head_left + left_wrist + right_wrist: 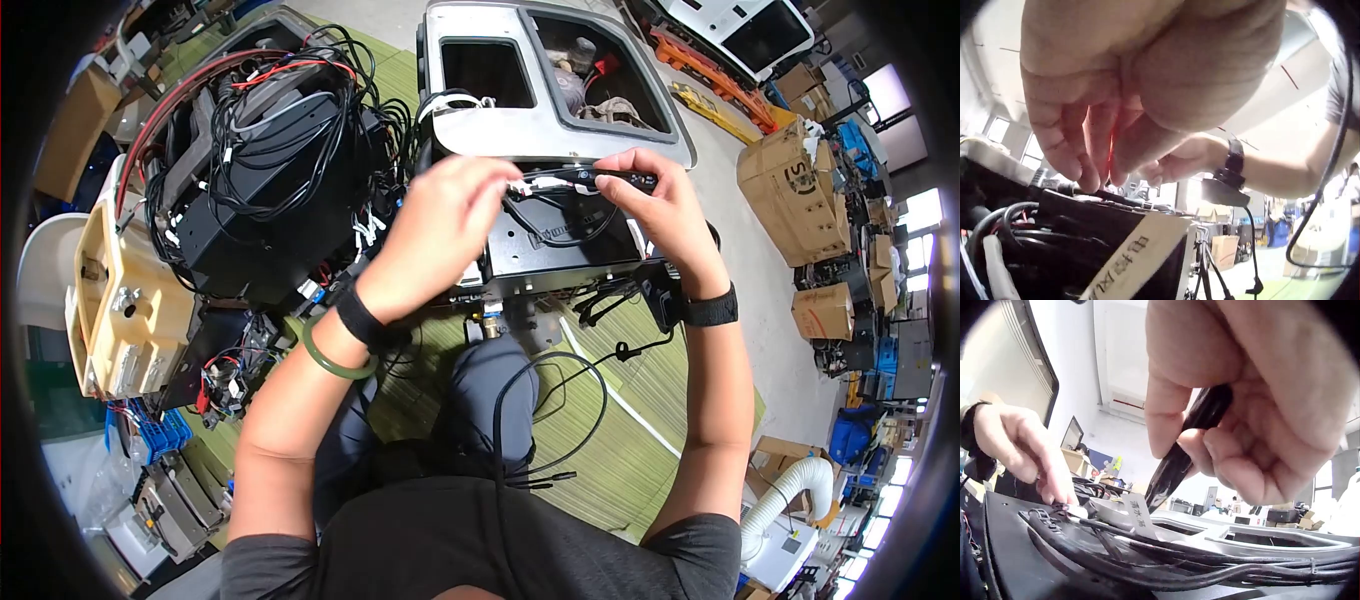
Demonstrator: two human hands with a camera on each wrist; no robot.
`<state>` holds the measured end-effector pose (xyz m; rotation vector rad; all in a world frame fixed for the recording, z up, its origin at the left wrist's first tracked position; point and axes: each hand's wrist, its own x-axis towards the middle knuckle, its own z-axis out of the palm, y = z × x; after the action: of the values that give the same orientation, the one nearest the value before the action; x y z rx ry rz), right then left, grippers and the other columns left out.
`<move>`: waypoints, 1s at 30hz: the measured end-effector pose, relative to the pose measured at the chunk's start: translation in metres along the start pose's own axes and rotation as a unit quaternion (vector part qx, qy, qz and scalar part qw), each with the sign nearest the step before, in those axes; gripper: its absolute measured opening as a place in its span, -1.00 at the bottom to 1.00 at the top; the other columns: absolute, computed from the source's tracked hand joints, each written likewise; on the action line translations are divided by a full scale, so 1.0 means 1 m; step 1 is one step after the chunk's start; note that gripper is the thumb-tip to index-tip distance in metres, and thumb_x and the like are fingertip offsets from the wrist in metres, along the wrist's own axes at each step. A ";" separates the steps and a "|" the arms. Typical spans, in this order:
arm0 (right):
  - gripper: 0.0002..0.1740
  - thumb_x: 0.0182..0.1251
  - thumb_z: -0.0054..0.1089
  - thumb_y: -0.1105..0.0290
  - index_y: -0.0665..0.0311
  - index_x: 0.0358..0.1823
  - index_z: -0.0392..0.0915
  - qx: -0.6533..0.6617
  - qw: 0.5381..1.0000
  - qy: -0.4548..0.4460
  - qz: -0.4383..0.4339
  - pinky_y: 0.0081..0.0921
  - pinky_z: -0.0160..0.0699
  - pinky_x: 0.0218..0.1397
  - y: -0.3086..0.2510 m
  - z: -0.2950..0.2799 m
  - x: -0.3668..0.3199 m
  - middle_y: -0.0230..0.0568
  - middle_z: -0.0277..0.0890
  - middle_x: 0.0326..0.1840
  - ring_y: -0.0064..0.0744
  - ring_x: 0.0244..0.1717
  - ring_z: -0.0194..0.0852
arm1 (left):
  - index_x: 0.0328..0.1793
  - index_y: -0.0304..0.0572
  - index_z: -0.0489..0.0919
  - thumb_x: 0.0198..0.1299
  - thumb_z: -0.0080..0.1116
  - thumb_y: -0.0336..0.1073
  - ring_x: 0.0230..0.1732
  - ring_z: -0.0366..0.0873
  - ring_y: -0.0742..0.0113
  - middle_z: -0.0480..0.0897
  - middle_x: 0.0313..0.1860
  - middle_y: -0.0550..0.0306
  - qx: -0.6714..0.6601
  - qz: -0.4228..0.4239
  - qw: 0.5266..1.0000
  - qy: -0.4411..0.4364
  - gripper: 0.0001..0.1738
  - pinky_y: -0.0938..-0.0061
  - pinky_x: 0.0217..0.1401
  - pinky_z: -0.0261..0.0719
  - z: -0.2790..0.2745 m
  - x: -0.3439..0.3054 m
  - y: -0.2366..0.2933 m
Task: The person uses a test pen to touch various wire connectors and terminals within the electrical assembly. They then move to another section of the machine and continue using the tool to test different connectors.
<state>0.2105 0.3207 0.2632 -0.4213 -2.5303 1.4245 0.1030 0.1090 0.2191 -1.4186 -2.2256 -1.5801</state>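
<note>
Over a black metal box [515, 257], both hands work at a bundle of black cables. My left hand [440, 220] pinches a black cable [1116, 199] by a white tag, its fingertips close together low over the box. My right hand [668, 205] grips a glossy black rod-shaped piece [1188, 447] between thumb and curled fingers; its exact kind cannot be told. Beneath that piece, black cables [1222, 557] run along the box top, with a white handwritten tag [1139, 517] standing up from them. A paper label [1125, 256] lies across the box's side.
A white shell with window openings [480, 130] stands just beyond the box. On the left, tangled black cables [270, 165] cover another black unit, beside a cream-coloured housing [125, 300]. A loose cable [500, 410] hangs before the lap. Cardboard boxes [795, 195] stand at right.
</note>
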 end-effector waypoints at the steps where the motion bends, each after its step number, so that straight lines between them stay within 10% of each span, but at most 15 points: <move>1: -0.76 0.14 0.27 0.38 0.40 -0.23 0.58 -0.001 1.000 -0.003 -0.029 -0.69 0.37 -0.14 0.000 0.001 -0.001 -0.34 0.57 -0.32 -0.68 -0.28 0.41 | -0.13 -0.29 0.60 0.28 0.01 -0.38 -0.26 0.54 0.39 0.62 -0.28 0.14 -0.035 -0.050 0.998 0.024 -0.82 0.53 -0.17 0.48 -0.006 0.005 0.003; 6: -0.75 0.15 0.27 0.36 0.39 -0.21 0.58 -0.026 0.997 0.002 -0.078 -0.68 0.36 -0.09 -0.007 0.011 -0.005 -0.29 0.59 -0.28 -0.65 -0.22 0.44 | -0.14 -0.32 0.59 0.33 0.01 -0.30 -0.30 0.44 0.64 0.60 -0.33 0.28 -0.224 -0.071 0.954 0.187 -0.77 0.70 -0.20 0.41 -0.039 0.036 0.015; 21: -0.72 0.14 0.26 0.30 0.37 -0.23 0.57 -0.054 0.997 -0.016 -0.048 -0.70 0.09 -0.56 -0.001 0.026 -0.004 -0.48 0.41 -0.57 -0.80 -0.61 0.07 | -0.05 -0.25 0.61 0.35 0.03 -0.21 -0.39 0.36 0.74 0.54 -0.40 0.40 -0.282 -0.049 0.924 0.255 -0.73 0.82 -0.30 0.31 -0.062 0.048 0.019; 30: -0.73 0.14 0.24 0.32 0.39 -0.24 0.55 -0.064 0.996 -0.006 -0.061 -0.68 0.12 -0.56 -0.005 0.031 -0.008 -0.44 0.38 -0.61 -0.76 -0.64 0.07 | -0.18 -0.28 0.61 0.33 0.03 -0.23 -0.35 0.36 0.66 0.53 -0.43 0.35 -0.144 -0.107 0.982 0.062 -0.75 0.72 -0.26 0.32 -0.039 0.039 0.008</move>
<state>0.2073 0.2909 0.2515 -0.2755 -2.6168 1.2296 0.0695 0.1039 0.2643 -1.1275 -2.2088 -2.0707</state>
